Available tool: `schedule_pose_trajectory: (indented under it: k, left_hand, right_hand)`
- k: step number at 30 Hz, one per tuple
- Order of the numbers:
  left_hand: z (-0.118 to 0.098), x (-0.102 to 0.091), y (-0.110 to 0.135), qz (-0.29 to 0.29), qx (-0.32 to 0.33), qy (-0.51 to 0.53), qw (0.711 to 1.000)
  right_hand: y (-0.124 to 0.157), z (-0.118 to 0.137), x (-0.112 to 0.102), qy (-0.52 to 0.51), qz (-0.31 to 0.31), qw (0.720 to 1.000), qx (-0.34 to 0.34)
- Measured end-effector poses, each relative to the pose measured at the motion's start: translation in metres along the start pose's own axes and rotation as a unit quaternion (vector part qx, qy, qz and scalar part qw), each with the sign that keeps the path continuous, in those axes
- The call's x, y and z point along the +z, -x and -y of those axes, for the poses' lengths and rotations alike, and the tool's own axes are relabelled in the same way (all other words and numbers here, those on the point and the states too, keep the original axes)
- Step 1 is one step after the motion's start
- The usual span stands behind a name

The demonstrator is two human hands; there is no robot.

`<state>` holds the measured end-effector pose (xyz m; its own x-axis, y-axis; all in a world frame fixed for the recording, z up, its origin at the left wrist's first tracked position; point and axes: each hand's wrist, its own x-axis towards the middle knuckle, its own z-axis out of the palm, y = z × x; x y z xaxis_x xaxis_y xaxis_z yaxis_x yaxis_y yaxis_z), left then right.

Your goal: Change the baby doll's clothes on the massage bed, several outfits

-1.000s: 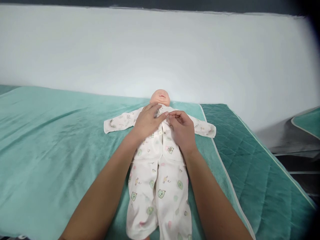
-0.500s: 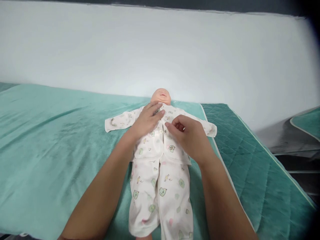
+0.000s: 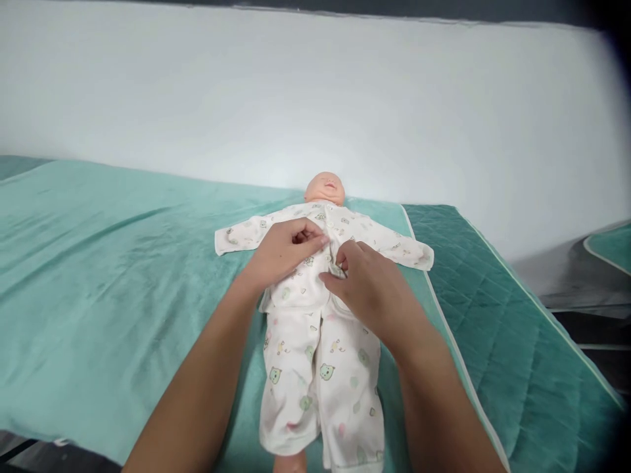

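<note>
A baby doll (image 3: 325, 187) lies on its back with its head toward the wall and its arms spread out. It wears a white printed baby shirt (image 3: 298, 289) and matching pants (image 3: 293, 374). My left hand (image 3: 288, 253) is closed at the shirt's front opening, thumb and curled fingers on the cloth at chest height. Just below and to the right, my right hand (image 3: 372, 282) grips the other front edge, its fingers bent over the fabric and its thumb near a button (image 3: 328, 258). The hands partly cover the shirt front. One doll foot (image 3: 290, 462) pokes out of a pant leg.
Under the doll is a smooth light green blanket (image 3: 123, 295). A darker quilted cover (image 3: 493, 315) lies to the right, ending at a sloping edge. Behind stands a white wall (image 3: 296, 98). Another green-covered surface (image 3: 614, 246) shows at the far right.
My left hand has come down from the upper chest, and its spread fingers have curled in. My right hand has lowered slightly and taken hold of the shirt edge. The view has shifted slightly.
</note>
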<state>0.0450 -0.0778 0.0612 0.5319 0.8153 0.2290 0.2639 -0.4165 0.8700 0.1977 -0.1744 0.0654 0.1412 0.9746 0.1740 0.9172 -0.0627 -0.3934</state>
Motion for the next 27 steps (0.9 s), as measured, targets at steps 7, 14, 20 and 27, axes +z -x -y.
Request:
schedule_pose_trajectory:
  k: [7,14,20,27]
  left_hand:
    - [-0.003,-0.007,-0.002,0.09,0.029,-0.05,0.994]
    - [-0.015,-0.008,0.006,0.091,-0.029,0.015,0.995]
    - [-0.015,-0.005,0.006,0.108,-0.074,0.121,0.984]
    - [-0.007,-0.009,0.003,0.14,-0.085,0.199,0.966]
  right_hand:
    - [-0.005,-0.016,-0.009,-0.153,0.019,0.987,-0.035]
    - [-0.007,-0.017,-0.012,-0.381,0.019,0.924,0.03]
    - [-0.015,-0.029,-0.003,-0.495,0.077,0.865,0.034]
    - [-0.017,-0.035,-0.002,-0.527,0.115,0.842,0.014]
